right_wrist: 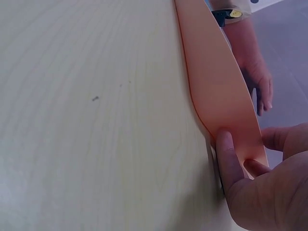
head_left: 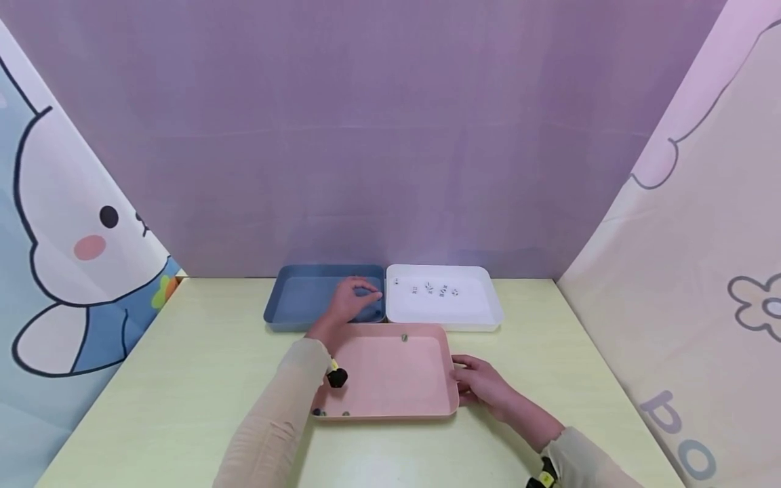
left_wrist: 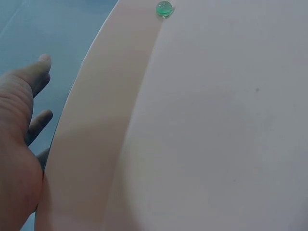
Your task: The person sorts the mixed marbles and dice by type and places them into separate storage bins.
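Observation:
My left hand [head_left: 352,299] is over the right part of the blue tray [head_left: 299,296], fingers loosely bent and thumb stretched out. In the left wrist view, nothing shows between its thumb and fingers. A small dark piece [head_left: 377,312] lies in that tray, below the hand. My right hand [head_left: 482,384] grips the right side of the pink tray [head_left: 390,379], fingers against the outer wall and thumb at the rim. Inside the pink tray, a green glass marble [left_wrist: 164,8] lies near the far edge, and small dark marbles [head_left: 318,411] sit in the near left corner.
To the right of the blue tray stands a white tray [head_left: 478,305] with several small dark-patterned pieces [head_left: 429,287] in it. The pink tray lies in front of both on the pale wooden table [head_left: 183,379]. A purple cloth [head_left: 390,135] hangs behind; printed cloths flank both sides.

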Demonstrator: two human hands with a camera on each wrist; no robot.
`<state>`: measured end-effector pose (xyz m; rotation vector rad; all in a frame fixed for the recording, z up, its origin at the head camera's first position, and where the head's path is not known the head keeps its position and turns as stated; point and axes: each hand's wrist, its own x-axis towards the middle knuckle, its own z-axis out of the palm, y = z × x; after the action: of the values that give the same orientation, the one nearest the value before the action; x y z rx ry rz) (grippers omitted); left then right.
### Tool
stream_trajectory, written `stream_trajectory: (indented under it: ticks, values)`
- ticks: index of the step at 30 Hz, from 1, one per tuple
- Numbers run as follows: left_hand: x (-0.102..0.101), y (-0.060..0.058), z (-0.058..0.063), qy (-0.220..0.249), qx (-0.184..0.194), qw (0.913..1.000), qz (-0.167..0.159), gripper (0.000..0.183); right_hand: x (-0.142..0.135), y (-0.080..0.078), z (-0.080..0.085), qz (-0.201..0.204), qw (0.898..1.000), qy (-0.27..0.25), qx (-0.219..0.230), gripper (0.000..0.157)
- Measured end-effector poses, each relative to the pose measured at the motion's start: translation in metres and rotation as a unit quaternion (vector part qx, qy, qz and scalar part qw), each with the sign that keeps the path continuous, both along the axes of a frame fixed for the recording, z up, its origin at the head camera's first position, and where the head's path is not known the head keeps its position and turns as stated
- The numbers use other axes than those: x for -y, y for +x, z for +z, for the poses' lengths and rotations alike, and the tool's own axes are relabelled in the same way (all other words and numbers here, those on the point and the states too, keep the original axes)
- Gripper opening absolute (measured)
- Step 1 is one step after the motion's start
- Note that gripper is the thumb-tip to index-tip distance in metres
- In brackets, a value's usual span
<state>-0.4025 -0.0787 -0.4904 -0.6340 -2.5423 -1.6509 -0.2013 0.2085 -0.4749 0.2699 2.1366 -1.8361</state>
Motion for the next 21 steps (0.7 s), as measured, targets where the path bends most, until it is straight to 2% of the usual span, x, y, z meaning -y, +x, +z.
stream_trajectory:
  ticks: [8, 12, 17, 21]
  values:
    - [-0.001, 0.003, 0.009, -0.042, -0.002, 0.9985, -0.035, 0.031, 0.002, 0.000, 0.001, -0.005, 1.000, 0.016, -0.001, 0.051]
    - [-0.004, 0.007, 0.016, -0.076, -0.004, 0.9949, -0.066, 0.029, 0.000, 0.000, 0.002, -0.003, 1.000, 0.012, -0.001, 0.052]
    - [-0.012, 0.018, 0.027, -0.125, -0.024, 0.9847, -0.119, 0.024, -0.002, -0.001, 0.001, -0.001, 1.000, 0.007, 0.001, 0.052]
    - [-0.018, 0.028, 0.033, -0.173, -0.060, 0.9725, -0.144, 0.021, -0.001, -0.001, 0.000, 0.001, 1.000, 0.004, 0.004, 0.052]
